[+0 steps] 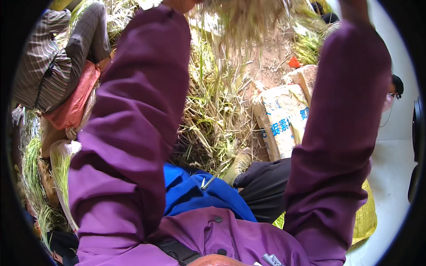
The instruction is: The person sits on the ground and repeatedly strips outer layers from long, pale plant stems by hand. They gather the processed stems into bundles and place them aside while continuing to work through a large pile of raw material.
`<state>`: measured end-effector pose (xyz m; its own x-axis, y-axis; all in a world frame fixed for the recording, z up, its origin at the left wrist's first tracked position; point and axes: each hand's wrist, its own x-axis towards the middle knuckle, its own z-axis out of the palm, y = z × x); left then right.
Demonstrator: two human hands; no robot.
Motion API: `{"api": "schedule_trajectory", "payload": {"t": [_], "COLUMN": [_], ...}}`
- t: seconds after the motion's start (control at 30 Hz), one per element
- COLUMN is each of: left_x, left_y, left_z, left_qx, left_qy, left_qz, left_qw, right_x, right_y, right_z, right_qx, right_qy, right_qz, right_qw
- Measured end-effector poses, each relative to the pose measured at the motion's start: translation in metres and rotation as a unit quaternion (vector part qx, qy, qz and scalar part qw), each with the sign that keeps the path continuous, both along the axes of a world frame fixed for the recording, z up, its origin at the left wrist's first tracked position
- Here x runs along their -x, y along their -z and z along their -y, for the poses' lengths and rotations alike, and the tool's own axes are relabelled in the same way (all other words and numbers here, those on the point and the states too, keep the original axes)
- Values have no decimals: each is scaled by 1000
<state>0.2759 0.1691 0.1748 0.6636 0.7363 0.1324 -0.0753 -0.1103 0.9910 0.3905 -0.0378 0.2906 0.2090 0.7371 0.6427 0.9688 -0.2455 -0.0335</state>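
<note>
Both arms, in purple sleeves, reach forward to the top edge of the view. My left hand (182,4) is mostly cut off there, beside a motion-blurred bundle of dry straw (249,18); whether its fingers hold the straw cannot be seen. On the other side, only the wrist end of my right hand (354,10) shows, and its fingers are out of the picture. Below the bundle, loose green and yellow grass stalks (208,116) cover the ground. A blue cloth (206,196) lies over my lap, with a stalk on it.
Printed sacks (283,116) lie on the ground inside my right arm. A seated person in a striped top (46,73) is at the left, near a red sack (76,99). Grass bundles (33,173) stand at far left. A yellow woven sack (364,216) rests beside a pale wall (389,166).
</note>
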Motion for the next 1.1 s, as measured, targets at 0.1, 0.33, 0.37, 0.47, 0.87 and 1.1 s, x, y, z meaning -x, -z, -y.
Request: {"api": "schedule_trajectory", "payload": {"t": [0.1,0.33,0.37,0.47,0.87,1.1], "left_x": [12,115,126,157,345,356], "left_y": [-2,151,151,135,89,116], "left_z": [19,32,40,54,142,192], "left_qx": [-97,135,140,148,-408,-436], "left_qy": [-51,121,131,113,66,142], "left_qz": [-80,-238,-259,-269,-551,-610], "left_qw": [991,954,947,945,724,646], "right_x": [-34,8,18,64,134,142], "right_y": [65,331,353,389,441,412], "right_z": [-2,22,31,41,16,8], "right_qx": [-32,295,325,294,281,299], "right_qy": [19,8,-12,29,27,-22], "right_qz": [30,-355,-459,-504,-257,-407], "right_qw": [999,887,827,812,924,863]}}
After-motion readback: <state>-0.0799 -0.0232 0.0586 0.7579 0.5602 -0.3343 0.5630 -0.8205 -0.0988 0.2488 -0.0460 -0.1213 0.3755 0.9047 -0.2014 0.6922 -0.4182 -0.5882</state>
